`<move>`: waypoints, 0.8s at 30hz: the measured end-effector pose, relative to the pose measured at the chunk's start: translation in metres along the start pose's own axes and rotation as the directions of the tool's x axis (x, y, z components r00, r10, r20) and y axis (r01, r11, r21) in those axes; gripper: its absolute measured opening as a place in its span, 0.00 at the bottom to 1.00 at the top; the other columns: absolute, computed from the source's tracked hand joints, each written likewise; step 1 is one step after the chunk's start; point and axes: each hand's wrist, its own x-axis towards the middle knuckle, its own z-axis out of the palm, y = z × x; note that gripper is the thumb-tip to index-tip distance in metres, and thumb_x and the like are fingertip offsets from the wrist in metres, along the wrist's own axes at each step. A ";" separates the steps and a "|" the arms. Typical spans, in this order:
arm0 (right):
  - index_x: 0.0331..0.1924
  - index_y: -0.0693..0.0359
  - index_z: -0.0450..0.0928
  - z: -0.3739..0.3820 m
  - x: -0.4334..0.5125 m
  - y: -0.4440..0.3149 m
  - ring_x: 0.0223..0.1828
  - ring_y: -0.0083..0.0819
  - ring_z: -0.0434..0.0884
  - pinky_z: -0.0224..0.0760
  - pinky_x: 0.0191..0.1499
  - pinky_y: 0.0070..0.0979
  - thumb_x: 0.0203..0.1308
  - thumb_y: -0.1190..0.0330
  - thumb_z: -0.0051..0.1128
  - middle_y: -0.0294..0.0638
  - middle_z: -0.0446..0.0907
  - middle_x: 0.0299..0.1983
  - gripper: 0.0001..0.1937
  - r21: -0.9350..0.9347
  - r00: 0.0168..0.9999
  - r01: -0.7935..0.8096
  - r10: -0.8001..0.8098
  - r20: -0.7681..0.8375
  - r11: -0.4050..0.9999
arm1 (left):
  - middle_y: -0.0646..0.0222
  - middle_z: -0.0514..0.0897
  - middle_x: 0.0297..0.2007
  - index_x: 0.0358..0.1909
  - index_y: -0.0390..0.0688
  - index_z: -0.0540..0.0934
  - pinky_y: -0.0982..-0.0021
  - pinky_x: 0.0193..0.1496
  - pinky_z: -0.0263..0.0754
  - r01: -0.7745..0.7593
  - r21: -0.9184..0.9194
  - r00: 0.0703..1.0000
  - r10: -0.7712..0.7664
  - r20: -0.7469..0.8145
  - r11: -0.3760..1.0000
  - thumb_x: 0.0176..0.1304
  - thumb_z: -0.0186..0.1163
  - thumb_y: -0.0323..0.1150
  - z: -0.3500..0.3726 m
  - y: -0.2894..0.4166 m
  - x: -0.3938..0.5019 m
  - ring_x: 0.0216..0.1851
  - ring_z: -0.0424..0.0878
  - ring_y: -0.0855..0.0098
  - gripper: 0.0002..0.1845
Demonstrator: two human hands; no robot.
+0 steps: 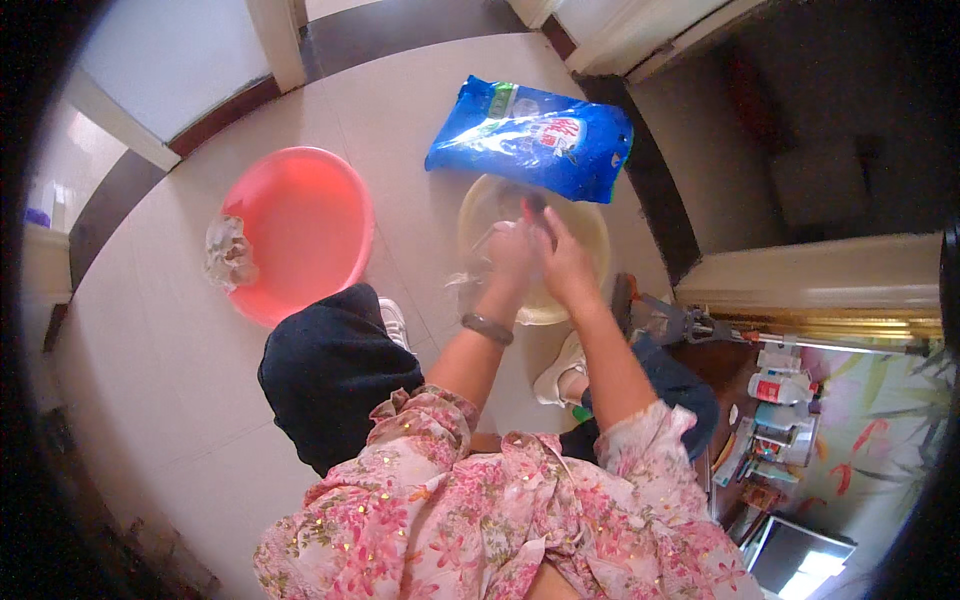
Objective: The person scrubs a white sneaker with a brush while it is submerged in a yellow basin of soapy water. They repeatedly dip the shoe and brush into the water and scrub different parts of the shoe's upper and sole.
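Both of my hands are together over a pale yellow basin (597, 247) on the floor. My left hand (510, 251), with a dark bangle on its wrist, is closed on a thin, whitish item, blurred and partly hidden. In my right hand (564, 259) is a tool with a red part (531, 208) and a dark part; its kind cannot be told. A blue plastic bag with printing (532, 139) lies flat just beyond the basin. To the left stands a pink plastic basin (315, 225), with a crumpled, whitish translucent bag (229, 251) over its left rim.
My knees and white shoes (561, 373) flank the near side of the yellow basin. A mop-like tool with a metal pole (701, 330) is at the right. Beyond it, bottles (780, 388) and small items crowd a dark surface. Door frames and a dark threshold border the tiled floor.
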 end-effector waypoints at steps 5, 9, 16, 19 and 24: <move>0.69 0.45 0.64 -0.010 0.002 0.000 0.50 0.58 0.79 0.71 0.53 0.46 0.69 0.48 0.44 0.59 0.79 0.49 0.27 0.012 0.995 0.094 -0.095 0.015 0.995 | 0.59 0.83 0.30 0.37 0.34 0.79 0.59 0.32 0.73 -0.088 -0.020 0.994 0.087 -0.061 0.996 0.69 0.51 0.42 0.010 0.000 0.007 0.30 0.82 0.68 0.19; 0.69 0.49 0.65 -0.003 -0.032 0.006 0.60 0.52 0.75 0.68 0.60 0.38 0.69 0.52 0.48 0.53 0.75 0.60 0.27 0.129 0.990 -0.008 -0.010 0.140 0.992 | 0.59 0.80 0.40 0.48 0.36 0.74 0.63 0.34 0.76 -0.292 -0.065 0.956 0.288 -0.063 0.954 0.70 0.51 0.42 -0.012 0.006 0.021 0.36 0.81 0.68 0.18; 0.70 0.45 0.63 -0.008 -0.047 0.025 0.58 0.54 0.76 0.69 0.58 0.38 0.71 0.51 0.45 0.52 0.74 0.61 0.26 0.203 0.999 -0.002 0.013 -0.052 0.979 | 0.58 0.80 0.40 0.45 0.34 0.74 0.59 0.38 0.77 0.034 -0.549 0.994 -0.084 -0.066 0.835 0.69 0.52 0.42 -0.011 0.018 0.027 0.39 0.81 0.64 0.18; 0.71 0.42 0.62 -0.010 -0.045 0.020 0.57 0.55 0.76 0.70 0.57 0.40 0.71 0.51 0.44 0.53 0.74 0.61 0.26 0.205 0.998 0.036 -0.026 -0.050 0.978 | 0.56 0.81 0.39 0.43 0.34 0.76 0.61 0.40 0.78 -0.011 -0.499 0.999 -0.008 -0.035 0.867 0.69 0.52 0.42 -0.013 0.006 0.036 0.39 0.82 0.64 0.18; 0.69 0.44 0.64 -0.005 -0.014 0.000 0.47 0.59 0.80 0.73 0.49 0.49 0.69 0.50 0.45 0.56 0.80 0.51 0.26 0.055 0.985 0.138 -0.131 -0.110 0.989 | 0.59 0.81 0.39 0.44 0.35 0.77 0.62 0.39 0.77 -0.048 -0.373 0.999 0.050 -0.006 0.926 0.69 0.52 0.41 -0.011 -0.008 0.040 0.38 0.82 0.65 0.17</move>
